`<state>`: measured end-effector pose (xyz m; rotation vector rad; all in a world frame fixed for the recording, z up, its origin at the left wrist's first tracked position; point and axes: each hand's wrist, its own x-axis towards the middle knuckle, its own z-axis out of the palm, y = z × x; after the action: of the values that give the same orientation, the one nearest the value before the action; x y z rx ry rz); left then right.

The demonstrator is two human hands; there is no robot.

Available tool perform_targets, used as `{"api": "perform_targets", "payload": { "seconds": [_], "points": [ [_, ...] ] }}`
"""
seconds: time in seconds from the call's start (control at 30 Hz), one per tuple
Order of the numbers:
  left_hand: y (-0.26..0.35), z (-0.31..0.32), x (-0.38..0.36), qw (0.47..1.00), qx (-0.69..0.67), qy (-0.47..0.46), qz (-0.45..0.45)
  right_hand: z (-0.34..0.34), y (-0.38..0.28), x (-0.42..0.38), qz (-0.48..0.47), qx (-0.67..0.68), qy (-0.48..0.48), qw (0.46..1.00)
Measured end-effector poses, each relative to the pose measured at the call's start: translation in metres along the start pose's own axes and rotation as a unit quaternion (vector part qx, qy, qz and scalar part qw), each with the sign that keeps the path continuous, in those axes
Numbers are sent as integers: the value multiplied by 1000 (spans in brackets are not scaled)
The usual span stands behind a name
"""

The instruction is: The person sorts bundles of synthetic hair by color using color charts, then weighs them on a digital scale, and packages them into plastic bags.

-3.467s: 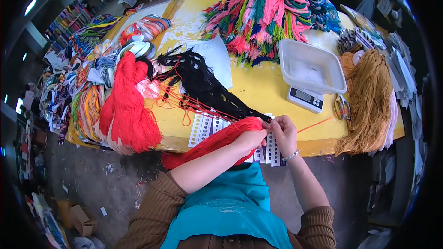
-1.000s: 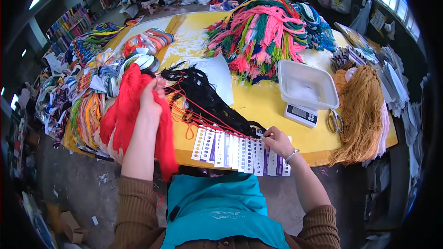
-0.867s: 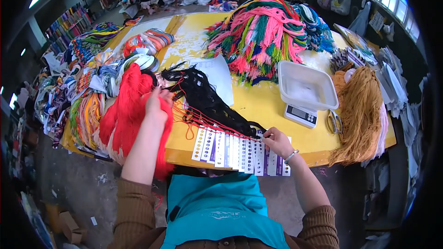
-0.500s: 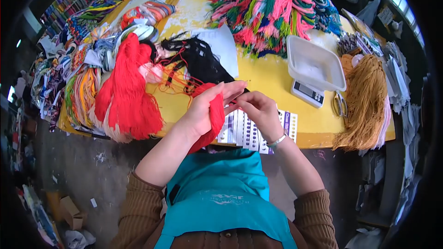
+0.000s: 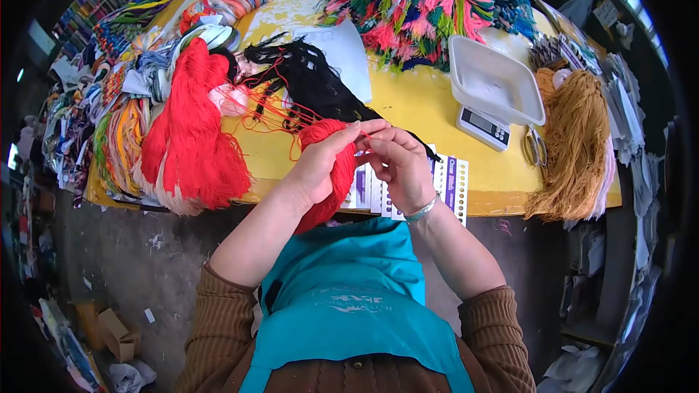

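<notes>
A loop of red thread (image 5: 331,196) hangs over my left hand (image 5: 324,160), whose fingers reach toward the other hand and are closed around the skein. My right hand (image 5: 400,167) pinches thin red thread close to the left fingertips. Loose red strands run left from the hands to a large red bundle (image 5: 189,131). Behind my hands lies black thread (image 5: 320,87) on the yellow table (image 5: 408,109). Cards with rows of thread samples (image 5: 453,182) lie partly hidden beneath my right hand.
A white tray (image 5: 495,80) rests on a digital scale (image 5: 482,127). Scissors (image 5: 534,147) lie beside golden-brown thread (image 5: 575,145). Multicoloured thread (image 5: 415,7) is heaped at the back, with more bundles (image 5: 124,138) at the left. A white paper (image 5: 342,54) lies near the black thread.
My right fingers have curled in and now meet my left fingertips. The red loop shows more fully around my left hand. The view has shifted slightly, so the table sits higher.
</notes>
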<state>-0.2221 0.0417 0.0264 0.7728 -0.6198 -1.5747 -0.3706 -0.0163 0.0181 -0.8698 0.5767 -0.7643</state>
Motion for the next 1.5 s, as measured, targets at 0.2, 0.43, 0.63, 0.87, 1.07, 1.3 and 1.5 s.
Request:
{"api": "perform_targets", "payload": {
  "seconds": [0.2,0.43,0.63,0.87,1.07,1.3,1.5],
  "points": [
    [-10,-11,6,998,56,-2,23,-4,1,-1,-3,-2,22,1000],
    [-15,-14,7,995,84,33,30,-7,5,0,-33,-9,100,994],
    [44,-62,-13,989,-123,-79,35,-92,-49,-2,-47,284,-19,958],
    [140,-113,-75,918,-211,-179,285,-334,-237,-121,-449,-55,451,769],
    [87,-41,-32,919,-228,-256,196,-249,-258,-139,-531,-288,427,673],
    [-36,4,43,991,56,-26,-115,-158,-73,-39,-71,-394,114,909],
    [-89,23,65,973,114,36,-198,-189,2,-7,-80,-485,134,860]
  ]
}}
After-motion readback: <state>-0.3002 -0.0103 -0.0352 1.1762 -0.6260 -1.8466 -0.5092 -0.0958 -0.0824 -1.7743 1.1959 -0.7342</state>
